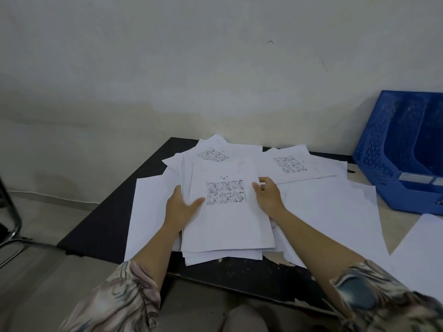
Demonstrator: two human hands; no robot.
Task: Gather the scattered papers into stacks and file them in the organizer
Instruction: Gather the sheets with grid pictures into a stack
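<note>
A thick stack of white papers (pixel 227 226) lies in the middle of the table, its top sheet printed with a comic grid. My left hand (pixel 183 203) grips the stack's left edge, thumb on top of the sheet and fingers behind the edge. My right hand (pixel 268 196) rests on the stack's right side with loosely bent fingers. Loose sheets (pixel 330 207) lie scattered to the right, and two more printed sheets (pixel 291 164) sit at the back. The blue organizer (pixel 388 149) stands at the right edge of the view.
The dark table (pixel 105 212) has a worn, chipped front edge and ends at the left. A pale wall runs close behind it. A metal chair frame (pixel 12 226) stands on the floor at far left. Another white sheet (pixel 422 250) lies at the near right.
</note>
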